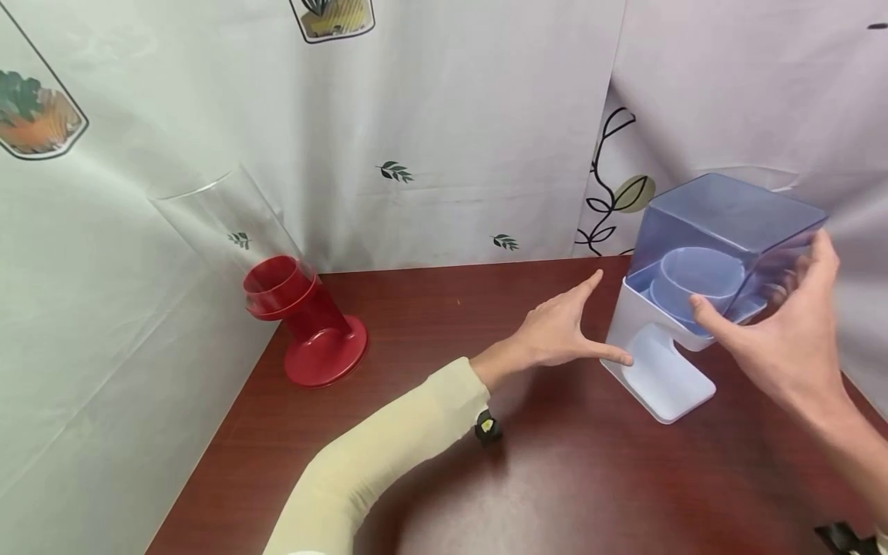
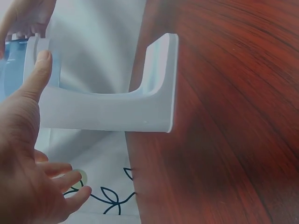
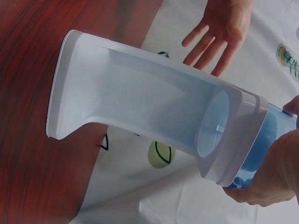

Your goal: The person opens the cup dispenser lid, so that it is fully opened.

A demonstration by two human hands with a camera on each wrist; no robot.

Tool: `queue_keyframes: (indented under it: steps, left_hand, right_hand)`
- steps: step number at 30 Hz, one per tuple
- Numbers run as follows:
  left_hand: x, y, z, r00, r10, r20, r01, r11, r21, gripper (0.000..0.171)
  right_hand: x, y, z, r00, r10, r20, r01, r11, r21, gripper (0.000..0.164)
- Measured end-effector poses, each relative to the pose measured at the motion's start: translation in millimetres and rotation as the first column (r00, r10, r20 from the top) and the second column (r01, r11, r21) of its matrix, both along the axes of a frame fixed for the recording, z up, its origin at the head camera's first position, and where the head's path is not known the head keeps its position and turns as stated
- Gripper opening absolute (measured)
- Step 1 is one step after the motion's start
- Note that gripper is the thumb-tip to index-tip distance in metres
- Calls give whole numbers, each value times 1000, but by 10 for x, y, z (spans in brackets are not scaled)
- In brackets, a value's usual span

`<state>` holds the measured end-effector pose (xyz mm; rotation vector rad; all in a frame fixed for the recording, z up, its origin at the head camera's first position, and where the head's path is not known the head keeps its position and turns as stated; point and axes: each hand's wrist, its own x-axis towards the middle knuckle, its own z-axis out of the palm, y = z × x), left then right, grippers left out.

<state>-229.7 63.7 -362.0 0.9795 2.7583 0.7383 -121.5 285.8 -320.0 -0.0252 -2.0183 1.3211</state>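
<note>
A dispenser like a gravity pet feeder is at the right of the head view. Its translucent blue square tank (image 1: 735, 216) sits on a white stand (image 1: 666, 362) with a flat foot. My right hand (image 1: 791, 331) grips the tank, thumb on the near side and fingers round the right side. The same grip shows at the edge of the right wrist view, below the tank's white collar (image 3: 233, 135). To the left of the stand, my left hand (image 1: 558, 327) is spread with thumb and fingers apart. Whether its thumb touches the stand, I cannot tell.
A red stand (image 1: 326, 351) holding a clear tilted-looking cylinder (image 1: 232, 223) is at the table's back left. White patterned cloth (image 1: 444, 139) hangs behind the brown table (image 1: 555, 478) and along its left side.
</note>
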Motion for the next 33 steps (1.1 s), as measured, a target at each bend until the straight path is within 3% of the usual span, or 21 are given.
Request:
queue_keyframes:
  steps: [9,16,26,33]
  left_hand:
    - [-46,21,-3,998,-31,47,25,993,117,126]
    - [-74,16,0,997,-56,62,41,975,218,118]
    - [-112,-53,-21,973,-174,153,97,904,415,92]
    - [-137,-86,-38,946,-279,166,163,850,500,92]
  right_hand:
    - [59,-82,-6,998,67,10,-68,996,53,109]
    - [69,-120,0,990,138,26,-140,987,74,110]
    - [83,-187,10,968,248,41,-251,963,96,120]
    - [83,-193,3,957,279,76,-286,952,105,125]
